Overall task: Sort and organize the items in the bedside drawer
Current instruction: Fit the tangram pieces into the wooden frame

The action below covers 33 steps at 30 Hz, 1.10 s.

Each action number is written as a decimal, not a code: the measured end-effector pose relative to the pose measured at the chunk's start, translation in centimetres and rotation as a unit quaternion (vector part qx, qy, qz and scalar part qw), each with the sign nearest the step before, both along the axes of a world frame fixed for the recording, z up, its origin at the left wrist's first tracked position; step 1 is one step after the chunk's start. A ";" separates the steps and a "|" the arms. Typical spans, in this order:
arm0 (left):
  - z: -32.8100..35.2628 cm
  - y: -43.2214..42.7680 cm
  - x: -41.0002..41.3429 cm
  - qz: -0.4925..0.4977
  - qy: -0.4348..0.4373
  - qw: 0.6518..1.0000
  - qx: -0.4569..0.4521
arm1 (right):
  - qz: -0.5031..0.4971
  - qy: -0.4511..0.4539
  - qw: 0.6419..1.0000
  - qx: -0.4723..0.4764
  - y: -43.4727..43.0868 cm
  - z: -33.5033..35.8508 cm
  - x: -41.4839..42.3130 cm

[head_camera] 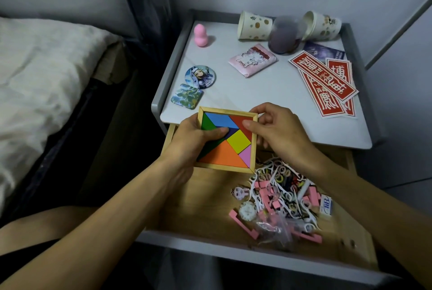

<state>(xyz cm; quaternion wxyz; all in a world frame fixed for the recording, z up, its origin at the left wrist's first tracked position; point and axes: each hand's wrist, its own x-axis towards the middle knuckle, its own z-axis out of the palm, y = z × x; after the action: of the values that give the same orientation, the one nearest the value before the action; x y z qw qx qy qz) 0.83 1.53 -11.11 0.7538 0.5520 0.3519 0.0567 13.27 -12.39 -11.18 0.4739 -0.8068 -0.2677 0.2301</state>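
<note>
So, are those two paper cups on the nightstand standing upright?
No, the left paper cup and the right paper cup both lie on their sides at the back of the nightstand.

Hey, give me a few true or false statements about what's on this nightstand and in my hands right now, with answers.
1. Both the left hand and the right hand hold the tangram puzzle. True.
2. Both paper cups stand upright. False: the paper cups lie on their sides.
3. The pink sponge stands on the nightstand top. True.
4. The drawer is shut. False: the drawer is pulled open, with small items piled inside.
</note>
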 end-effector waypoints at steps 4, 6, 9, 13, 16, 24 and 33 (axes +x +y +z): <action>0.1 0.0 0.0 -0.001 0.000 1.000 -0.010 | -0.011 0.012 1.000 0.010 0.1 0.0 -0.1; 0.4 0.1 0.0 -0.022 0.000 1.000 -0.012 | -0.016 0.010 1.000 0.008 0.1 -0.2 0.0; 0.9 0.4 -0.1 -0.068 0.016 0.998 -0.010 | -0.031 0.014 0.999 0.019 0.0 0.0 0.2; 1.5 0.9 -0.4 -0.089 0.049 0.994 0.028 | -0.068 0.045 0.995 0.062 -0.2 0.6 0.9; 1.9 1.3 -0.6 -0.104 0.054 0.992 0.052 | -0.067 0.072 0.993 0.066 -0.5 0.6 0.9; 2.2 2.9 -0.8 -0.063 0.025 0.997 0.043 | 0.017 0.204 0.977 0.063 -0.9 1.2 -0.1; 4.5 3.9 -4.1 -0.190 0.069 0.974 0.108 | 0.058 0.262 0.963 0.036 -1.6 2.2 -3.3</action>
<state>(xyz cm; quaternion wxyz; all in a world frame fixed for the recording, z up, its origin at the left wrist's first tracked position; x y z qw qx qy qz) -3.32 5.47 -6.58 0.6610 0.6891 0.2837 -0.0878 9.94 -14.01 -8.93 0.5415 -0.6840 -0.1889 0.4509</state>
